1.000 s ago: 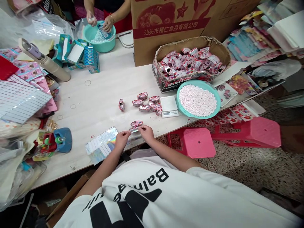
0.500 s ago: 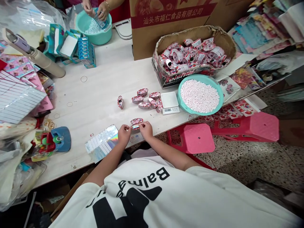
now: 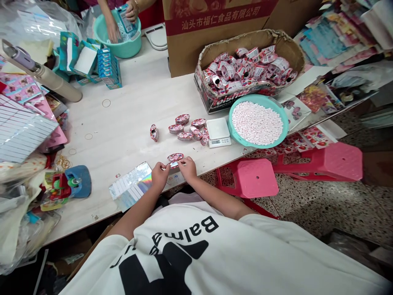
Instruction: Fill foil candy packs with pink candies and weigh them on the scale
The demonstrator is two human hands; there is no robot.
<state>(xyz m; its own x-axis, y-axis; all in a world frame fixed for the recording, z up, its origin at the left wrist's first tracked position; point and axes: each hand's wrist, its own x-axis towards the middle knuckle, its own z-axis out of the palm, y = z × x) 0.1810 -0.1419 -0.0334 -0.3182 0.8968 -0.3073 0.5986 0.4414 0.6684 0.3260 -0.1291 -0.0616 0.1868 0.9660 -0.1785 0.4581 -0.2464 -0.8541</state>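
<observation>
My left hand and my right hand are closed at opposite ends of a small shiny sticker strip. The strip lies over a small candy box near the table's front edge, most of it hidden by the fingers. Right behind stands another red-and-pink oval candy box. Beside my left forearm lies a holographic sticker sheet with pale strips. Farther back, several more oval candy boxes are grouped, and one candy box stands apart to their left.
A white scale sits beside a turquoise basin of pale candies. Behind is a cut-down carton full of candy boxes. A co-worker's hands are at another basin. Pink stools stand at right; a tape dispenser is left.
My hands stay at the same strip, with only a slight shift. The co-worker's one hand has reached down into the far basin while the other lifts a blue packet. The view shifted slightly.
</observation>
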